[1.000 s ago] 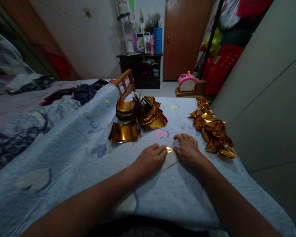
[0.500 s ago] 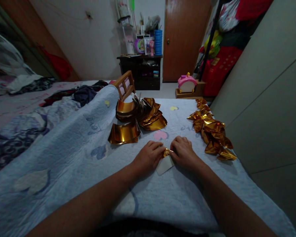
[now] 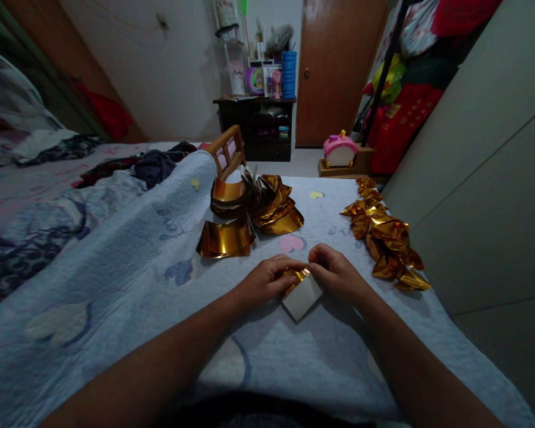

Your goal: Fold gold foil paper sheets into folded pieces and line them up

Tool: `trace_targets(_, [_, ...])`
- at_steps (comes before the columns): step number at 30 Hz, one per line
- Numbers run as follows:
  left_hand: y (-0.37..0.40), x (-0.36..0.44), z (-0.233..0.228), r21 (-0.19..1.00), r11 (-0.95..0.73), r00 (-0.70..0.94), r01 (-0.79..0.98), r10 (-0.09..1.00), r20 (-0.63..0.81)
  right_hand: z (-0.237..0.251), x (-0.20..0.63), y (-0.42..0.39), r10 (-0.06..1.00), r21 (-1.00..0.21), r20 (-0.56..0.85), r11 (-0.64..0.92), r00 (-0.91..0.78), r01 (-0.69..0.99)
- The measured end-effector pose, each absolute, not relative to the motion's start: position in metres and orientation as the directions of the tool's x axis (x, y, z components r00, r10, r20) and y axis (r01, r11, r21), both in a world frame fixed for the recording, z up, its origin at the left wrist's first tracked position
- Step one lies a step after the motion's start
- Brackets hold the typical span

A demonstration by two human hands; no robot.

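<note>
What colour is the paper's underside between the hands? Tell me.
White underside, gold foil face, on the paper; head view shows it.

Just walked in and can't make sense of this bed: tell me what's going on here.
A person sits at a bed covered with a light blue quilt and holds one gold foil sheet in both hands, white underside showing. The left hand and right hand pinch its far end together. A stack of curled gold sheets lies ahead, and a row of folded gold pieces runs along the right.
</note>
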State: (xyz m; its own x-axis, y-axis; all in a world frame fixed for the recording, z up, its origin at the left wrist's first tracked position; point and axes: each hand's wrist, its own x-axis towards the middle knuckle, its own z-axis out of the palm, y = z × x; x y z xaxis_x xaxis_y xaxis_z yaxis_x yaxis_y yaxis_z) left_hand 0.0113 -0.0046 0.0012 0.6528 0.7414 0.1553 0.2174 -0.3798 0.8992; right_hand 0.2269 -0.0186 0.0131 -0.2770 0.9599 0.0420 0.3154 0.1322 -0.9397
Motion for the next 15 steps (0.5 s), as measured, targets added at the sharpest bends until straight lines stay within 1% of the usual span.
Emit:
trace_targets(2, [-0.004,0.012,0.003,0.918,-0.344,0.651,0.196,0.746,0.140,0.013,0.226,-0.019,0.956,-0.942,0.024,0.119,-0.293,0.314])
trace_targets(4, [-0.004,0.012,0.004,0.935,-0.302,0.624,0.187,0.771,0.124,0.012,0.227,-0.019,0.960,-0.913,0.050,0.156,-0.276,0.377])
trace_targets(5, [-0.005,0.012,0.005,0.944,-0.273,0.602,0.183,0.790,0.112,0.012,0.227,-0.019,0.961,-0.882,0.097,0.203,-0.258,0.425])
trace_targets(7, [-0.005,0.013,0.006,0.971,-0.186,0.539,0.153,0.839,0.076,0.012,0.229,-0.020,0.942,-0.788,0.239,0.330,-0.235,0.519])
trace_targets(9, [-0.004,0.014,0.007,0.994,-0.072,0.472,0.080,0.881,0.026,0.012,0.229,-0.021,0.894,-0.689,0.357,0.447,-0.270,0.571])
trace_targets(10, [-0.004,0.014,0.006,0.999,-0.016,0.441,0.033,0.897,0.000,0.012,0.229,-0.022,0.872,-0.654,0.385,0.489,-0.301,0.578])
trace_targets(13, [-0.002,0.016,0.003,0.987,0.119,0.361,-0.111,0.930,-0.071,0.011,0.225,-0.027,0.834,-0.586,0.409,0.551,-0.370,0.595])
trace_targets(15, [0.000,0.017,0.000,0.970,0.171,0.325,-0.173,0.940,-0.107,0.010,0.221,-0.029,0.822,-0.543,0.411,0.569,-0.395,0.618])
